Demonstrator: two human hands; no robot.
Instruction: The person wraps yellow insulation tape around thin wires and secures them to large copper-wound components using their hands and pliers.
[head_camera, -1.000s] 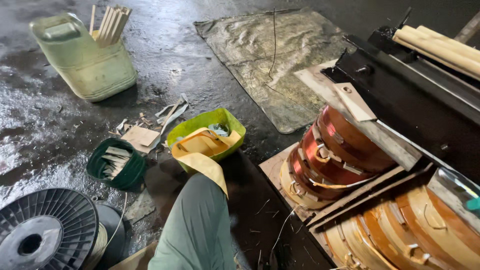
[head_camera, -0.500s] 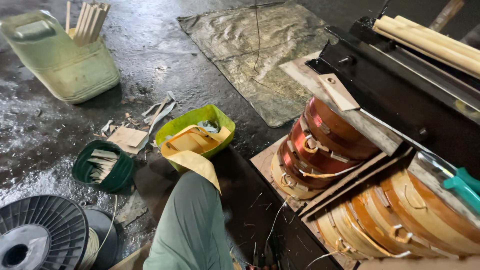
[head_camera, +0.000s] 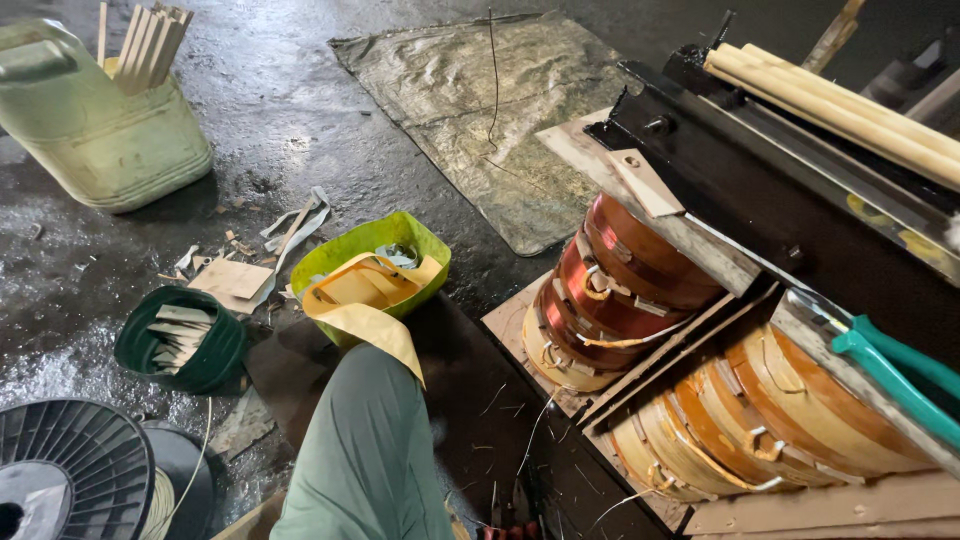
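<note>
Neither hand shows in the view, so I cannot tell if either grip is spread or pressed together. Only a knee in green trousers (head_camera: 365, 450) pokes up at the bottom.

Nearest to it is a lime green bowl (head_camera: 345, 250) on the wet floor (head_camera: 300, 130). It holds yellow paper strips (head_camera: 365, 300); one long strip hangs over the rim and points down toward the knee.

Just left of the bowl sits a small dark green basket (head_camera: 215, 360) with flat wood slips in it. A black spool (head_camera: 70, 470) lies at the bottom left corner.

To the right is a big machine with copper coils (head_camera: 625, 275). The coils lie on their sides, stacked in a row that slants down to the right. Teal-handled pliers (head_camera: 895, 375) rest on a board above the coils, handles pointing right and down.

Far left stands a pale green jug (head_camera: 100, 140) with wood sticks (head_camera: 150, 45) standing up in it. A grey sheet (head_camera: 490, 110) lies flat on the floor.
</note>
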